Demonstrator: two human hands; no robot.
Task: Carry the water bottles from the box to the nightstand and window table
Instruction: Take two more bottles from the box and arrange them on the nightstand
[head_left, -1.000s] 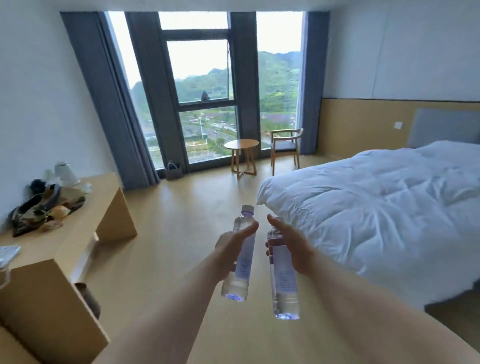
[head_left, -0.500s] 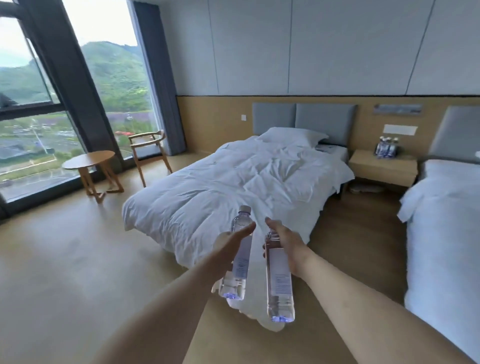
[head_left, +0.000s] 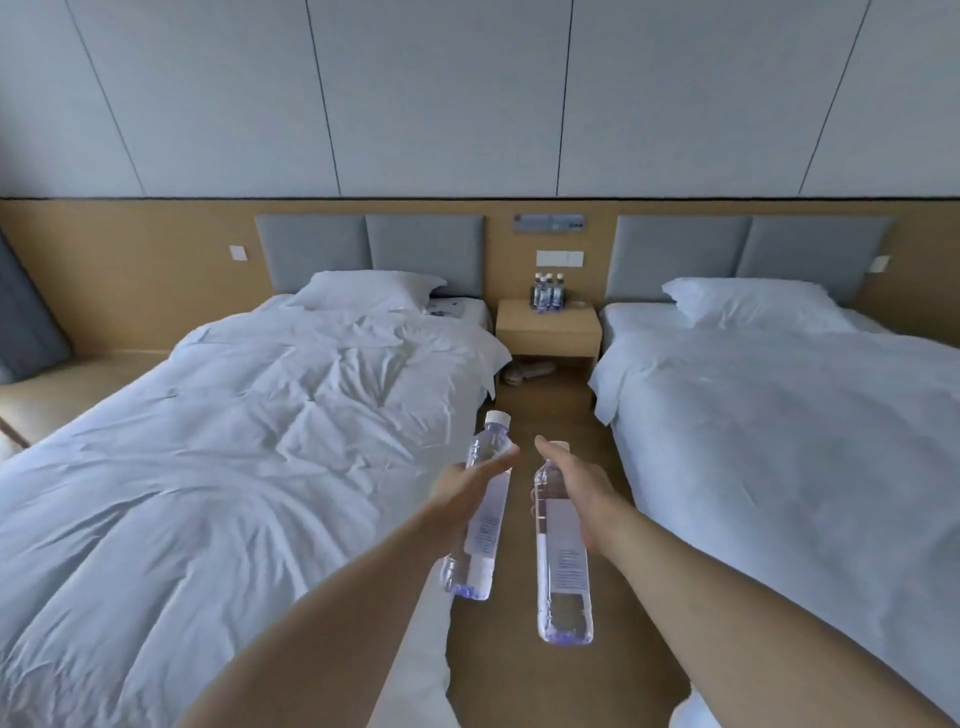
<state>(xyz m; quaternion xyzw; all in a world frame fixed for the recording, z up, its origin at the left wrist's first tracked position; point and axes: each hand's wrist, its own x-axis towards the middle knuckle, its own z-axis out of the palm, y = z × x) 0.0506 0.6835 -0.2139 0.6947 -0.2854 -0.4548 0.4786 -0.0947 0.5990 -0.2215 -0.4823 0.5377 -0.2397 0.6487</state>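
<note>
Two water bottles are being carried, one per hand, held out over the floor strip between two beds. Left hand (head_left: 470, 486) grips the left bottle (head_left: 480, 525), which tilts, white cap up; right hand (head_left: 579, 491) is wrapped round the right bottle (head_left: 561, 561), nearly upright. Both hold clear water. One nightstand (head_left: 548, 330) sits against the wall between the left bed (head_left: 234, 441) and right bed (head_left: 805, 415); three capped bottles (head_left: 548, 293) stand grouped on its top. One pillow lies on each bed.
</note>
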